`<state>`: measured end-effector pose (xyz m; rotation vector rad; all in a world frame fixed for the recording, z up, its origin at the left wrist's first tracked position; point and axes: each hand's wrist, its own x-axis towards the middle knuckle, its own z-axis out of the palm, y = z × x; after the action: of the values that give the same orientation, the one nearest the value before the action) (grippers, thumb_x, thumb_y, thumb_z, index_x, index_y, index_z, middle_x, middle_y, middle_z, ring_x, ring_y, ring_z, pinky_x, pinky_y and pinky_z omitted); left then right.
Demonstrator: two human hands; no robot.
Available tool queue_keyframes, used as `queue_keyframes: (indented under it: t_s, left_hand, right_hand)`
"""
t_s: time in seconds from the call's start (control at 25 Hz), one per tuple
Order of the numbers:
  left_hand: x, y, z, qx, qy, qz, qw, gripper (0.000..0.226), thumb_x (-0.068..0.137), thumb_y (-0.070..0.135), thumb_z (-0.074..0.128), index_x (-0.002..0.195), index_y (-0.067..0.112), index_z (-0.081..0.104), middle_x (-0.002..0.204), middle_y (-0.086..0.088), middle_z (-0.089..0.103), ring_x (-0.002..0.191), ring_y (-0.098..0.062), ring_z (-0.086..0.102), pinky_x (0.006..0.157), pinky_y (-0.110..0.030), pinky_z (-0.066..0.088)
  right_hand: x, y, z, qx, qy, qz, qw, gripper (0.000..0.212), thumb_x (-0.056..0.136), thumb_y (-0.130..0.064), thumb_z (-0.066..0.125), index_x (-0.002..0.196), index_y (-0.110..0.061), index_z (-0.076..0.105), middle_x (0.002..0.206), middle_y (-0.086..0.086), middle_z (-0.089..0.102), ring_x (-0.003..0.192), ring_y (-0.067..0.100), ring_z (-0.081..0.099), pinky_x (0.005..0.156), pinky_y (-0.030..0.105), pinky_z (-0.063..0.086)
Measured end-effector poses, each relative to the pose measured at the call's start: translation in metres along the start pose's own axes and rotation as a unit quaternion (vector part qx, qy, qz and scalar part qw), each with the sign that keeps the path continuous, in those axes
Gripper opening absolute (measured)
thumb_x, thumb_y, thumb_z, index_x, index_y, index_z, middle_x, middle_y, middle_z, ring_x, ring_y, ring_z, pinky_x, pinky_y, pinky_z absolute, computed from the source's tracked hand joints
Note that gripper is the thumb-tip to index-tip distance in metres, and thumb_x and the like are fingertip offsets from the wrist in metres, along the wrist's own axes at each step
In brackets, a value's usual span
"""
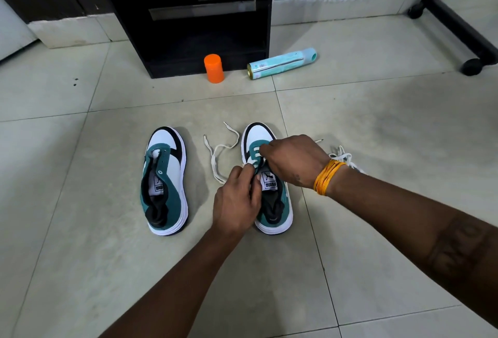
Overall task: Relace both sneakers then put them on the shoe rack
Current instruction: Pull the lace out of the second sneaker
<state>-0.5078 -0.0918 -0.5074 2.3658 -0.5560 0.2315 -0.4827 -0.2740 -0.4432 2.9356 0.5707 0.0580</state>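
- I see both sneakers on the pale tiled floor (80,230), side by side with toes pointing away from me — white toe boxes, black trim, teal suede panels, thick white soles.
- The left sneaker (164,181) has bare eyelets and no lace in it; its tongue stands up, showing a white label with black lettering.
- The right sneaker (269,203) is under my hands, with a white lace (218,154) crossing its lowest eyelets. The loose end of that lace loops over the tiles between the two shoes.
- My left hand (237,203) has its fingers curled, pinching the lace at the shoe's left eyelet row.
- My right hand (293,160) is curled over the front of the lacing, fingertips gripping the lace there; an orange thread band (327,176) wraps that wrist.
- A second white lace (346,160) lies bunched on the floor just beyond my right wrist.
- Further off stands a black shelf unit (188,14) with open compartments — the lower ones look dark, and I cannot tell what they hold; something pale sits on an upper shelf, cut off by the frame.
- An orange capped container (214,68) stands just in front of the unit, and a light blue spray can (281,64) lies on its side near it.
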Motion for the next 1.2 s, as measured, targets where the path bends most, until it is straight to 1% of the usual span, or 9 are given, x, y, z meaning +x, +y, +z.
queue_keyframes:
  t_s: [0.16, 0.24, 0.4, 0.48, 0.56, 0.72, 0.8, 1.0, 1.2]
  left_hand:
    - [-0.001, 0.001, 0.0, 0.001, 0.003, -0.014, 1.0, 0.018, 0.102, 0.032, 0.039, 0.097, 0.016, 0.046, 0.088, -0.006, 0.051, 0.068, -0.04, 0.054, 0.054, -0.046, 0.049]
    - [-0.001, 0.002, 0.003, 0.003, 0.01, -0.015, 1.0, 0.019, 0.102, 0.032, 0.039, 0.096, 0.016, 0.046, 0.088, -0.006, 0.051, 0.068, -0.04, 0.054, 0.054, -0.047, 0.049]
    - [-0.004, 0.005, 0.006, -0.024, 0.016, -0.043, 0.999, 0.02, 0.104, 0.031, 0.042, 0.1, 0.014, 0.051, 0.09, -0.004, 0.052, 0.072, -0.036, 0.054, 0.059, -0.048, 0.049]
    - [-0.003, 0.005, 0.006, -0.024, 0.015, -0.049, 0.998, 0.019, 0.103, 0.031, 0.042, 0.103, 0.015, 0.054, 0.091, -0.004, 0.053, 0.074, -0.035, 0.056, 0.061, -0.047, 0.05]
    - [-0.002, 0.005, 0.006, -0.025, 0.011, -0.047, 0.998, 0.021, 0.103, 0.032, 0.042, 0.105, 0.015, 0.055, 0.092, -0.004, 0.054, 0.075, -0.035, 0.057, 0.062, -0.048, 0.05]
    - [-0.003, 0.005, 0.005, -0.03, 0.014, -0.053, 0.998, 0.022, 0.103, 0.033, 0.041, 0.104, 0.015, 0.054, 0.092, -0.004, 0.054, 0.075, -0.037, 0.057, 0.061, -0.048, 0.05]
    - [-0.005, 0.005, 0.005, -0.027, 0.017, -0.054, 0.998, 0.023, 0.103, 0.034, 0.04, 0.103, 0.015, 0.053, 0.092, -0.005, 0.054, 0.075, -0.038, 0.057, 0.061, -0.048, 0.05]
    - [-0.002, 0.006, 0.005, -0.016, 0.017, -0.051, 0.998, 0.027, 0.103, 0.036, 0.037, 0.102, 0.014, 0.052, 0.092, -0.005, 0.053, 0.074, -0.04, 0.056, 0.06, -0.049, 0.05]
    - [-0.003, 0.008, 0.006, -0.009, 0.013, -0.062, 0.998, 0.025, 0.102, 0.036, 0.037, 0.103, 0.015, 0.052, 0.093, -0.006, 0.054, 0.076, -0.039, 0.057, 0.06, -0.048, 0.05]
  right_hand:
    - [-0.003, 0.003, -0.003, 0.03, -0.003, 0.0, 1.0, 0.017, 0.094, -0.024, 0.052, 0.106, -0.016, 0.061, 0.095, 0.006, 0.068, 0.076, 0.037, 0.065, 0.057, 0.036, 0.032]
    - [-0.007, -0.001, 0.001, 0.063, 0.007, 0.07, 0.996, 0.015, 0.094, -0.026, 0.051, 0.099, -0.014, 0.058, 0.094, 0.008, 0.067, 0.076, 0.039, 0.063, 0.057, 0.037, 0.035]
    - [-0.009, 0.002, 0.012, 0.342, 0.001, 0.345, 0.874, 0.022, 0.091, -0.027, 0.056, 0.083, -0.008, 0.064, 0.084, 0.012, 0.07, 0.083, 0.038, 0.064, 0.066, 0.038, 0.047]
    - [-0.013, 0.001, 0.008, 0.266, 0.028, 0.288, 0.919, 0.017, 0.092, -0.026, 0.057, 0.1, -0.013, 0.065, 0.089, 0.009, 0.071, 0.083, 0.039, 0.066, 0.062, 0.037, 0.045]
    - [-0.016, -0.004, 0.008, 0.075, 0.071, 0.134, 0.986, 0.031, 0.088, -0.022, 0.062, 0.119, -0.019, 0.061, 0.093, 0.006, 0.067, 0.072, 0.038, 0.066, 0.053, 0.034, 0.037]
    - [-0.013, -0.004, 0.009, -0.007, 0.08, -0.019, 0.997, 0.018, 0.082, -0.011, 0.067, 0.1, -0.015, 0.064, 0.093, 0.008, 0.06, 0.067, 0.033, 0.064, 0.046, 0.033, 0.03]
    - [-0.014, 0.001, 0.008, -0.005, 0.057, -0.04, 0.998, 0.011, 0.085, -0.018, 0.064, 0.096, -0.015, 0.065, 0.092, 0.007, 0.061, 0.069, 0.032, 0.064, 0.047, 0.034, 0.032]
    - [-0.02, 0.0, -0.005, 0.101, 0.049, 0.013, 0.994, 0.042, 0.085, -0.043, 0.038, 0.104, -0.02, 0.067, 0.099, 0.002, 0.059, 0.071, 0.029, 0.062, 0.053, 0.032, 0.039]
    - [-0.012, -0.001, 0.0, 0.159, 0.073, 0.073, 0.982, 0.016, 0.099, -0.024, 0.051, 0.098, -0.014, 0.063, 0.101, 0.008, 0.056, 0.073, 0.037, 0.061, 0.062, 0.044, 0.053]
